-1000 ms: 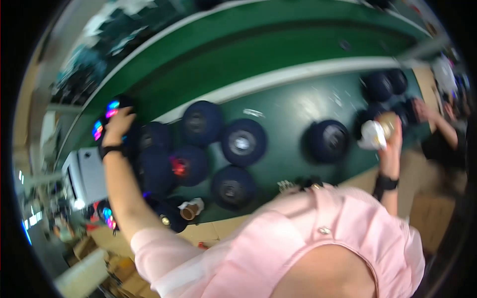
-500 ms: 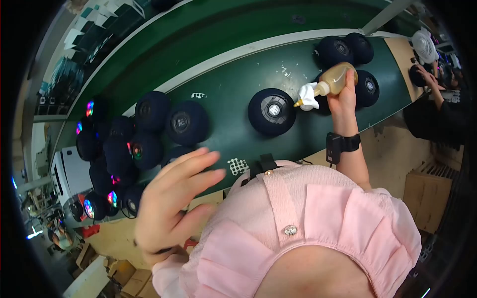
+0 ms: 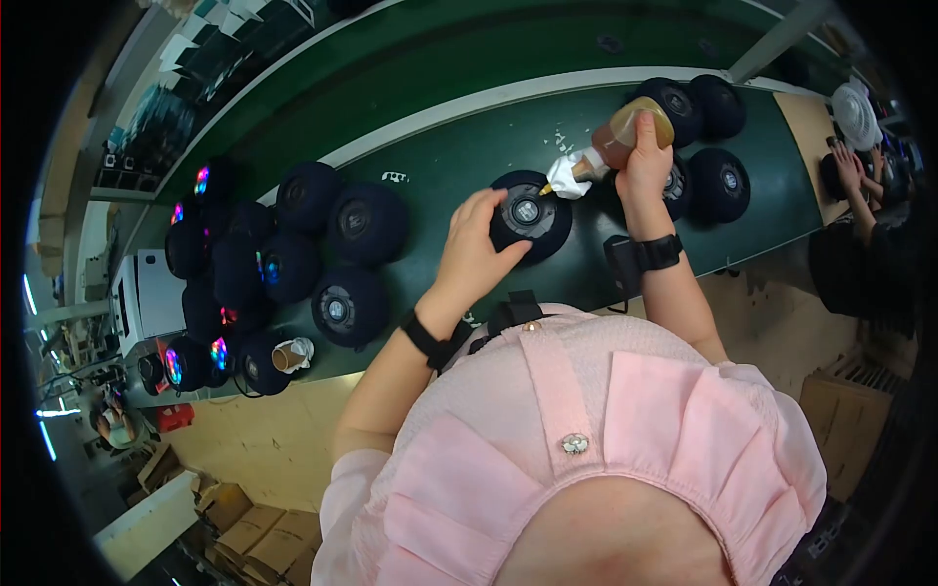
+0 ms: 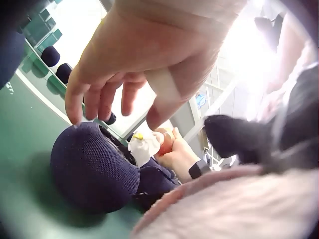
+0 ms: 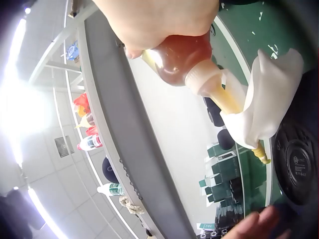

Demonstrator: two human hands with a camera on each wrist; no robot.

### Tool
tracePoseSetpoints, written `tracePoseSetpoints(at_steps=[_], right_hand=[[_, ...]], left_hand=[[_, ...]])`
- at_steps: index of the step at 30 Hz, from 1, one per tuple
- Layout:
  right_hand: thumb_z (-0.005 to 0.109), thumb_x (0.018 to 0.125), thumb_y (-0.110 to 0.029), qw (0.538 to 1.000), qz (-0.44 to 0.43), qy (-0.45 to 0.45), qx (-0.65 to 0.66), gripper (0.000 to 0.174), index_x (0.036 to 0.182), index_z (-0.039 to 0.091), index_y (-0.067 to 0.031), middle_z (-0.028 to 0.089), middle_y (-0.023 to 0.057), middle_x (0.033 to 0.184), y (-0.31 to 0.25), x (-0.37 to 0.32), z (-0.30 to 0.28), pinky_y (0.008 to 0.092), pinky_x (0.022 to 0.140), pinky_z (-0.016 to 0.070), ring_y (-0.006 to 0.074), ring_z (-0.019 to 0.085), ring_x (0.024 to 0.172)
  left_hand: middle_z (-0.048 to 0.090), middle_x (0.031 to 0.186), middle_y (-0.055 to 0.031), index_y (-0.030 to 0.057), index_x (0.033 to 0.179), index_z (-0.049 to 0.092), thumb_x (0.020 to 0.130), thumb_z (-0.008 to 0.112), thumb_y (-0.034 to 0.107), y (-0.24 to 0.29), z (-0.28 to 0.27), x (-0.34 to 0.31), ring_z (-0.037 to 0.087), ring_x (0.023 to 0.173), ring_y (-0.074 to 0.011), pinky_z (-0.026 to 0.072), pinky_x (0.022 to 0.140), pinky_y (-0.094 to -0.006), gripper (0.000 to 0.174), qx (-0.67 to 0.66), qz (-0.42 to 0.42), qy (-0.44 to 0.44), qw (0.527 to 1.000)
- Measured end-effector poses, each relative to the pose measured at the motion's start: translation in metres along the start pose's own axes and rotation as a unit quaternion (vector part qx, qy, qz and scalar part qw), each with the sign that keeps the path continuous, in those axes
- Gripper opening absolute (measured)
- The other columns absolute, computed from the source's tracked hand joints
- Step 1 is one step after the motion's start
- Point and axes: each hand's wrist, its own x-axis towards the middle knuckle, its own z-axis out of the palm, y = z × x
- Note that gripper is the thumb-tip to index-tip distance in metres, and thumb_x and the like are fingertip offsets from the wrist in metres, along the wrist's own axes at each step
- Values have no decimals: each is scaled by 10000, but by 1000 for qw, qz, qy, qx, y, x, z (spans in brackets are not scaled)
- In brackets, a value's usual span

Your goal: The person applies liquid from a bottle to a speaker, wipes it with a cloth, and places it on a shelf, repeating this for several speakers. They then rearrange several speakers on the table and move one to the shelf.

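My right hand grips a squeeze bottle of amber liquid, tilted nozzle down. Around its yellow nozzle is a white wrap, with the tip poking out. That tip is over the ring on the flat face of a round, navy fabric-covered speaker, which rests on the green bench with this face turned up. My left hand is at the speaker's left side, fingers and thumb spread about its edge. In the left wrist view a fingertip is right at the fabric rim.
Several similar speakers crowd the bench's left, some with coloured lights; more stand beyond my right hand. A small wrapped brown container is by the front edge. Another person's hands are at the far right.
My left hand has come from the lit speakers at the left across to the single speaker. The right hand has brought the bottle's nozzle over that speaker's face.
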Motion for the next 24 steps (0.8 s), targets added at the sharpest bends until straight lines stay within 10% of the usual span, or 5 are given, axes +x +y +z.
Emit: tracePoseSetpoints(at_steps=[3,7,24], right_hand=[[683,804,-219,999,-17,-28,-17,283,947,586,6,618,56,878,7,10,5,275,719,469,142,580,789],[706,781,-221,998,-43,-23,-47,294,927,592,8,621,61,870,19,22,8,272,723,465,137,578,787],[758,726,-205,984,-58,-127,-115,442,1002,494,18,595,73,916,24,24,33,255,748,471,125,571,832]], left_hand=[[328,1340,-240,-21,1336,266,516,829,271,1,11,20,267,1281,-372,261,1047,-395,1037,75,-43,-36,996],[304,1369,-214,29,1374,199,509,835,278,-10,26,22,243,1302,-360,257,1014,-491,1102,40,-63,-54,996],[314,1350,-264,-12,1376,177,487,850,243,-10,27,19,275,1285,-377,256,1054,-393,1144,36,-88,-37,995]])
